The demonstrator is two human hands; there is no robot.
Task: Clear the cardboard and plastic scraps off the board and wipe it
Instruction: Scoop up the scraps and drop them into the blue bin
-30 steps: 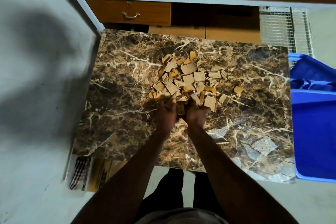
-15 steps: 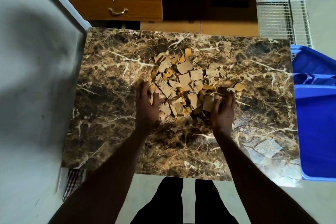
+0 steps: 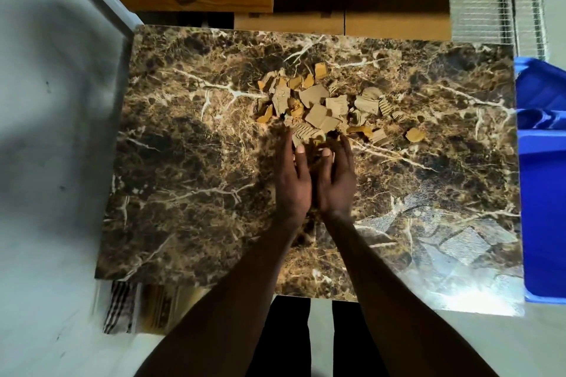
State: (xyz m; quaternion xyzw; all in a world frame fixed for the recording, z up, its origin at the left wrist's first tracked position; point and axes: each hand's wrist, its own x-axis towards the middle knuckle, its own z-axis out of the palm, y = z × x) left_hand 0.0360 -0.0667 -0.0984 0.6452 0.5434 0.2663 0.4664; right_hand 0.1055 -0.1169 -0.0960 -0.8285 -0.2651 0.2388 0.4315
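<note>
Tan, torn cardboard scraps [image 3: 318, 104], some corrugated and too many to count, lie heaped mid-board [image 3: 183, 180]. Left hand [image 3: 292, 180] and right hand [image 3: 335, 180], cupped side by side, hold scraps between them at the heap's near edge.

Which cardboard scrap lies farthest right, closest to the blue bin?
The lone yellowish scrap, lying apart from the pile on the marble board, toward the bin.
</note>
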